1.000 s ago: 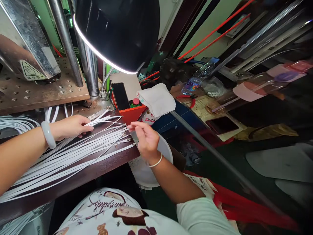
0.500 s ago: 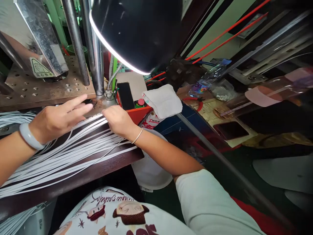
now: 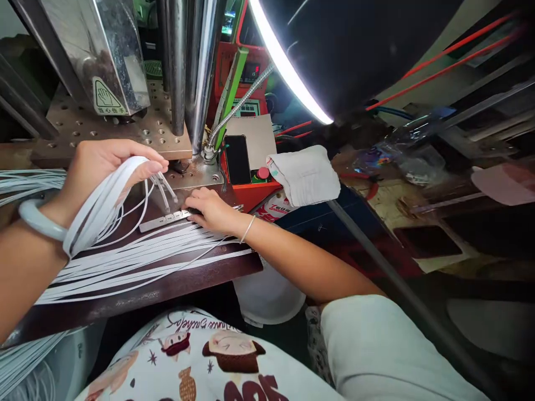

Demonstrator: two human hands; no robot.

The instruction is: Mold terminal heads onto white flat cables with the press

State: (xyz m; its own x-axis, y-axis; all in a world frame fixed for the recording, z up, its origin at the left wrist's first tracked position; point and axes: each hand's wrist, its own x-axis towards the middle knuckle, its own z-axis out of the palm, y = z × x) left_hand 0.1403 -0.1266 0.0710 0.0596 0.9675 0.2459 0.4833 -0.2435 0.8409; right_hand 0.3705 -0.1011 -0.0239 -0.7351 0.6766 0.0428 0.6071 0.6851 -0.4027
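Observation:
My left hand point(image 3: 112, 167) is closed round a looped bundle of white cables point(image 3: 102, 209), whose ends hang down beyond my fingertips. Below those ends a slim metal bar with slots point(image 3: 165, 221) lies on the dark bench. On the right end of this bar rests my right hand point(image 3: 209, 210), its fingers bent over it; what the fingertips grip, if anything, is hidden. More white cables point(image 3: 137, 257) lie stretched along the bench just in front of the bar.
A press with a steel plate full of holes point(image 3: 137, 131) stands behind my left hand. A black phone point(image 3: 237, 160), a red button point(image 3: 263, 173) and a white cloth point(image 3: 307, 177) on a pole are to the right. A black lamp point(image 3: 359, 55) hangs above.
My left hand has closed on the cables and lifted them in a loop off the metal bar, which now shows. My right hand has its fingers on the bar. The view has shifted left.

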